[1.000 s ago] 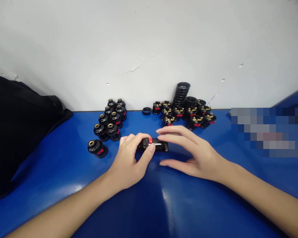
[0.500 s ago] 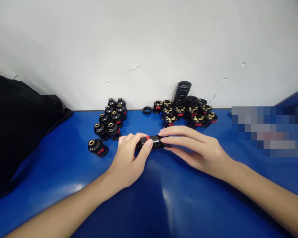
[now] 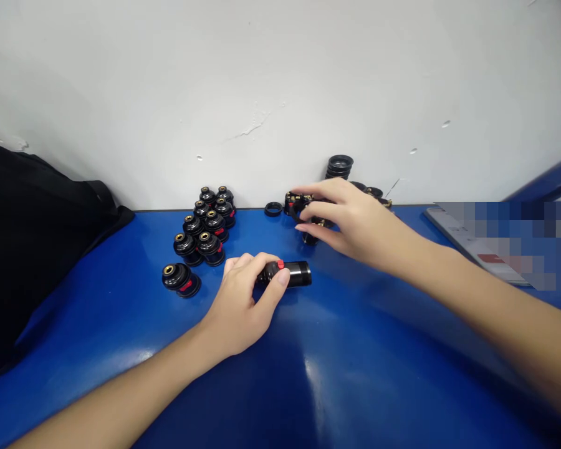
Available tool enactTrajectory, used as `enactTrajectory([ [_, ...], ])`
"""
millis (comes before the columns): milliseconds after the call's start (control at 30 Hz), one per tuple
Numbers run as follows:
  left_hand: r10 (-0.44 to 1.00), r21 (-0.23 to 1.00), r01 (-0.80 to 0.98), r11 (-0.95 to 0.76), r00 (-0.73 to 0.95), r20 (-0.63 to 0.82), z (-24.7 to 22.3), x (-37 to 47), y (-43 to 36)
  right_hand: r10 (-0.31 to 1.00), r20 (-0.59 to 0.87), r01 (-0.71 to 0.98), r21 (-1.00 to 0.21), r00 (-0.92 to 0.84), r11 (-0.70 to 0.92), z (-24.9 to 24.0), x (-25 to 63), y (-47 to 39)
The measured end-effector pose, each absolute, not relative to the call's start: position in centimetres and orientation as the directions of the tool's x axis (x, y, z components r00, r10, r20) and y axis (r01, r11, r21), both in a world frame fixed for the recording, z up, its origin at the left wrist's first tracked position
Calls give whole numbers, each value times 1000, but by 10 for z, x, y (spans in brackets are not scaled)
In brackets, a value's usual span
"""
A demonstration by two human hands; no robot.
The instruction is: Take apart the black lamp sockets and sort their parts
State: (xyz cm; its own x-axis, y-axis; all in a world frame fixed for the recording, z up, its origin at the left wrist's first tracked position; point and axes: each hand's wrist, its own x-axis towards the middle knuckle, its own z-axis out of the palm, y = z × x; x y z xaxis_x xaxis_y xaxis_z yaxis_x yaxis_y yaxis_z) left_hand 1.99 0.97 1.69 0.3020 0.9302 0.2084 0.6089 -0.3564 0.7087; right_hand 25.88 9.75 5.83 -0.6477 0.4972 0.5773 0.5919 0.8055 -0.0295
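Note:
My left hand is closed around a black cylindrical part with a red button, held lying sideways just over the blue table. Its bare right end looks threaded and points to the right. My right hand is raised farther back, with thumb and fingers around what looks like a black ring, partly hidden by the fingers. Right behind that hand stand black cups with brass contacts, mostly covered by it. A loose black ring lies on the table left of them.
Several black capped parts with gold tops stand in a group at left, one nearer me. A stack of black rings rises by the wall. Black cloth hangs at far left; a pale flat object lies at right.
My right hand has left the cylindrical part's end and moved up and back toward the cups, uncovering that end. My left hand keeps its hold in nearly the same place.

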Motion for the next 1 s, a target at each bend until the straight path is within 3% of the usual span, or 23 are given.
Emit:
enactTrajectory([
  [200, 928, 712, 601, -362, 300, 219, 18, 20, 10, 517, 408, 632, 226, -752, 741, 66, 222, 141],
  [333, 925, 716, 591, -371, 303, 229, 17, 20, 10, 579, 303, 653, 320, -757, 687, 64, 204, 159],
  [700, 926, 728, 582, -362, 318, 206, 15, 20, 11, 588, 240, 626, 448, -772, 639, 56, 191, 173],
  [1000, 924, 727, 580, -367, 317, 213, 14, 19, 11, 587, 246, 628, 450, -771, 635, 46, 187, 175],
])
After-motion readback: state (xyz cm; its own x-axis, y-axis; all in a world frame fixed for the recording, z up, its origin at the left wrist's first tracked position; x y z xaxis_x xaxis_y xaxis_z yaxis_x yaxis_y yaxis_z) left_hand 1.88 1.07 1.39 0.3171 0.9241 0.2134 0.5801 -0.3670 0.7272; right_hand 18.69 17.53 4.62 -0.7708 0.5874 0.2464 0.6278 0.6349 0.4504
